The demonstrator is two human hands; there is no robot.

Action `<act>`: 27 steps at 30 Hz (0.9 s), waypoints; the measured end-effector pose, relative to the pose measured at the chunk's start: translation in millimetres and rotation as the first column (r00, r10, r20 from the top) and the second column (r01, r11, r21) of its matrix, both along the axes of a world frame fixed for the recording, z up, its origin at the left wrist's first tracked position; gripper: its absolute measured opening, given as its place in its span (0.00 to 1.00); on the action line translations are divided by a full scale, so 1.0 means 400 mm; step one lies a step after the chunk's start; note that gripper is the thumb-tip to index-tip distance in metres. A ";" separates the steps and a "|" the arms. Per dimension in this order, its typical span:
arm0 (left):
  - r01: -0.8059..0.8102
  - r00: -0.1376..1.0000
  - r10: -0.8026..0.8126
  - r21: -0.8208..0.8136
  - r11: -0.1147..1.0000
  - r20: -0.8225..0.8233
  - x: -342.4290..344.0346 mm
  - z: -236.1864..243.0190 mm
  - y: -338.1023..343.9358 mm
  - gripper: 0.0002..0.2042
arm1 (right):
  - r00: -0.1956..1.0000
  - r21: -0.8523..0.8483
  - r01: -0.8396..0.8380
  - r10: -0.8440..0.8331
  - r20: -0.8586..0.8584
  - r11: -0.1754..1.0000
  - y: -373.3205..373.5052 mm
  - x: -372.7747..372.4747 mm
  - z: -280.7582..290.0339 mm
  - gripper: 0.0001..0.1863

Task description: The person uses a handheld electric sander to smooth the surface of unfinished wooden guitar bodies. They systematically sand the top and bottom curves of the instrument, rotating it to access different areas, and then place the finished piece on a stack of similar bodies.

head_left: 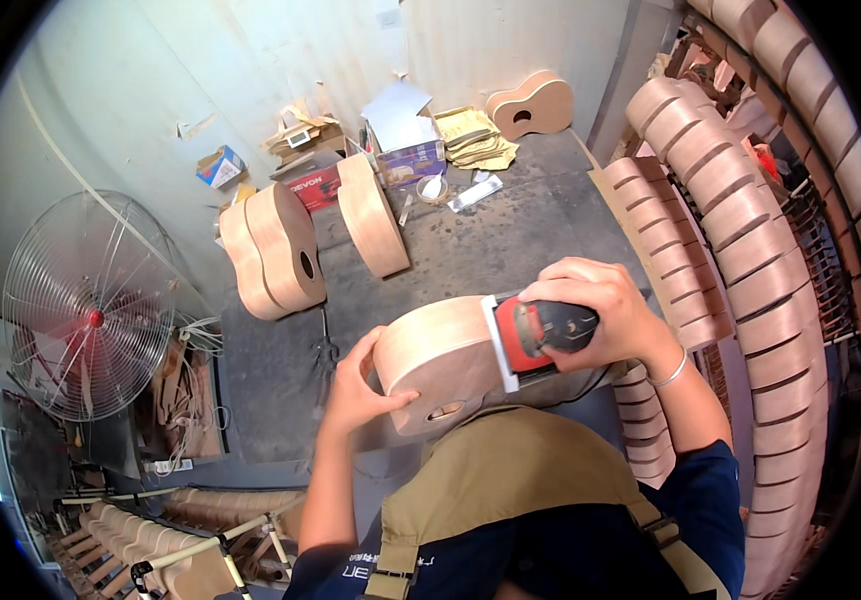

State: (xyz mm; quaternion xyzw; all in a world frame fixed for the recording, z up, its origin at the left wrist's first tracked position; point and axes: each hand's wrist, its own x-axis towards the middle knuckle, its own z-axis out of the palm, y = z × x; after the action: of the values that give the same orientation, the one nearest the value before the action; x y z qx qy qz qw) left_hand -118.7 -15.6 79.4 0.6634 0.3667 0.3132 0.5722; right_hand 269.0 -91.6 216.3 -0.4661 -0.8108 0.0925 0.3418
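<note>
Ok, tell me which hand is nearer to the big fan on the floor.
Left. The left hand grips the rounded end of the guitar body, on the side toward the fan. The right hand holds the red sander on the body's far side.

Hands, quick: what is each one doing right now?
Left hand: grip closed on the rim of the unfinished guitar body, steadying it.
Right hand: grip closed on the red and black sander, pressed against the body's side.
</note>
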 end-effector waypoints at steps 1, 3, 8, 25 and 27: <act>0.001 0.999 0.000 -0.011 1.000 0.033 -0.012 -0.011 0.005 0.51 | 0.999 -0.011 0.034 -0.035 -0.020 0.999 -0.006 0.013 -0.013 0.33; -0.007 1.000 0.007 -0.019 1.000 0.014 -0.023 -0.009 0.004 0.52 | 0.998 0.014 0.049 -0.049 -0.040 0.999 0.000 0.018 -0.038 0.33; 0.003 0.999 -0.004 -0.009 1.000 -0.052 0.021 0.009 0.028 0.52 | 0.999 0.136 0.012 -0.007 -0.035 0.991 0.010 -0.033 -0.025 0.33; 0.048 0.968 0.011 0.225 0.973 -0.253 0.144 0.024 0.057 0.51 | 0.971 0.237 -0.098 0.040 0.236 0.967 -0.026 -0.087 -0.014 0.36; 0.038 0.977 -0.004 0.154 0.987 -0.215 0.097 0.022 0.048 0.51 | 0.997 0.230 -0.015 -0.004 0.082 0.973 -0.021 -0.067 -0.024 0.39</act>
State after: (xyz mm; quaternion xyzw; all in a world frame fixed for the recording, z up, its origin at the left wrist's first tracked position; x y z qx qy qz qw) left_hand -80.0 3.8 88.2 0.7403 0.3932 0.2616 0.4785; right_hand 242.1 -99.9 206.7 -0.4246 -0.8306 -0.0203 0.3598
